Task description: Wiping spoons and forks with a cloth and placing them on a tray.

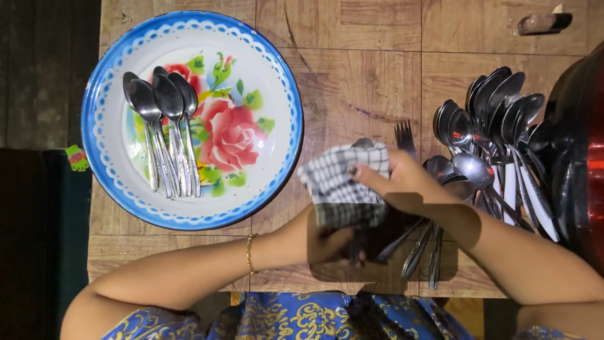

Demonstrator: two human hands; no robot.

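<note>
- Wooden parquet made up the worktop (352, 82), its squares scratched and worn, with darkness falling away at the left edge.
- At the near edge the person's right hand (402, 182) pinched a checked black-and-white cloth (343, 182) between thumb and fingers, closed over a utensil whose rounded tip just showed above the fold.
- Below it, the left hand (330, 242) was curled shut around the lower end of the same piece — most of that grip lay in shadow, so I could not tell exactly how the fingers sat.
- A cloth like that would be soft and limp; the steel inside it looked stiff, light and likely slippery, best held by the handle.
- To the right lay a heap of spoons (497, 126), a fork (404, 135) touching its near side, all beside a dark red pot (582, 157).
- Well apart on the left sat a blue-rimmed enamel plate (126, 201) painted with roses, carrying four spoons (163, 132) side by side.
- No packages or signs showed — only a small green tag (77, 157) by the plate's left edge.
</note>
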